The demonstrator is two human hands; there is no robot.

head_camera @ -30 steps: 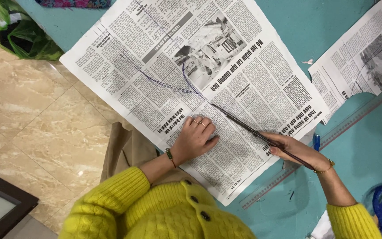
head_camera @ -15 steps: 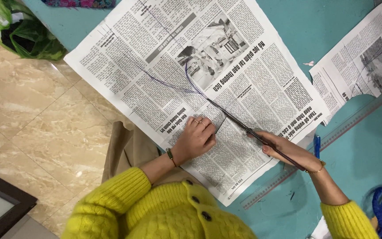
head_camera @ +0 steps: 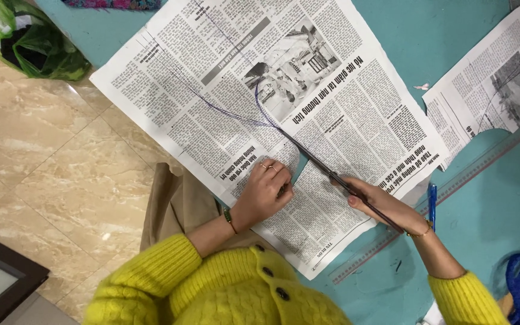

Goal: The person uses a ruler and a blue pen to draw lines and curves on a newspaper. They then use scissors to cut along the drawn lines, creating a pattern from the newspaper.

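Now | right hand [head_camera: 377, 201] fingers gripping scissors [head_camera: 317, 162] | left hand [head_camera: 266, 192] fingers flat, pressing newspaper [head_camera: 212, 78]

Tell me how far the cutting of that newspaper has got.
Done: a slit runs in from the near edge of the newspaper. In hand: the right hand works the scissors along the drawn pen line; the left hand presses the sheet flat. Left: the curved line beyond the blade tips remains uncut.
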